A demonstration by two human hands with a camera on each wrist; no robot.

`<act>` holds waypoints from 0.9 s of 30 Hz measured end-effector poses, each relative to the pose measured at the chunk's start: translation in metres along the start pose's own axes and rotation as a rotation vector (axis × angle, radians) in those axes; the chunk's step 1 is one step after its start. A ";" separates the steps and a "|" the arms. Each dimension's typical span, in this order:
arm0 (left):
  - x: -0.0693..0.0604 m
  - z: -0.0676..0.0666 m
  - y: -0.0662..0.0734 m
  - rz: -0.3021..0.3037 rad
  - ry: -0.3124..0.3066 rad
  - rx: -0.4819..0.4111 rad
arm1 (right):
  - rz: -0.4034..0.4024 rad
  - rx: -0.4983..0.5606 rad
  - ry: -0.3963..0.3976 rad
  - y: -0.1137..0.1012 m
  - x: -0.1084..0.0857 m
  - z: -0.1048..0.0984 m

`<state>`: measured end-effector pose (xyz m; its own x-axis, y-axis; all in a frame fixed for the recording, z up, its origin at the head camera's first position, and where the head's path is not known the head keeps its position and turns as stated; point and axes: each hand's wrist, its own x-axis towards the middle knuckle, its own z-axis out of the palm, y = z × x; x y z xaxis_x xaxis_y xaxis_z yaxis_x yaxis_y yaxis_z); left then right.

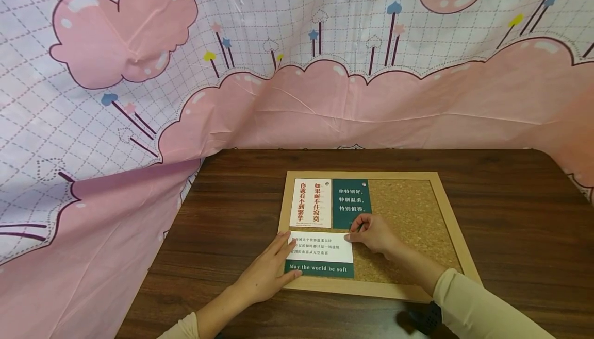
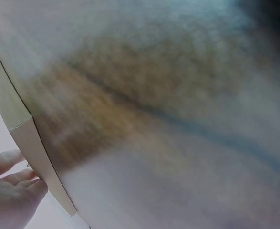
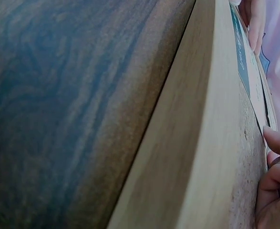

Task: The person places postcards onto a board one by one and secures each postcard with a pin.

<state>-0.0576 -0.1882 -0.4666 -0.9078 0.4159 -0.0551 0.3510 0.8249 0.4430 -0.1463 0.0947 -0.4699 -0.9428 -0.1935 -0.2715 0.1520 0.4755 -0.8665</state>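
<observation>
A white card with a green lower band [image 1: 320, 269] lies at the lower left of the cork board [image 1: 403, 215]. My left hand [image 1: 264, 272] rests at its left edge, fingers extended over the card and frame, thumb near the bottom corner. With thumb and bent index finger, my right hand [image 1: 373, 233] pinches at the card's upper right corner; whether a small tack is also between them is hidden. In the right wrist view the right thumb [image 3: 277, 140] touches the card's edge. The left wrist view shows the left fingers [image 2: 30, 183] against the wooden frame [image 2: 44, 157].
Above it, a white card with red characters [image 1: 310, 202] and a green card [image 1: 350, 195] are fixed with round silver tacks at their upper right corners. Bare cork lies to the right. A black object [image 1: 429, 318] is near my right sleeve. A patterned curtain [image 1: 325, 97] hangs behind the table.
</observation>
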 end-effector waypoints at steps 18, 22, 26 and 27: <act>0.004 -0.004 0.001 -0.013 -0.044 0.003 | -0.001 0.005 -0.016 -0.001 -0.001 -0.003; 0.005 -0.006 0.000 -0.020 -0.051 0.001 | 0.004 0.036 -0.036 -0.001 -0.001 -0.005; 0.005 -0.006 0.000 -0.019 -0.045 -0.005 | 0.008 0.060 -0.048 -0.001 -0.001 -0.005; 0.005 -0.006 0.000 -0.018 -0.042 -0.008 | 0.010 0.063 -0.049 0.000 -0.001 -0.005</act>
<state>-0.0637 -0.1884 -0.4614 -0.9037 0.4163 -0.1004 0.3324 0.8298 0.4483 -0.1470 0.0993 -0.4670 -0.9258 -0.2317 -0.2987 0.1808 0.4225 -0.8881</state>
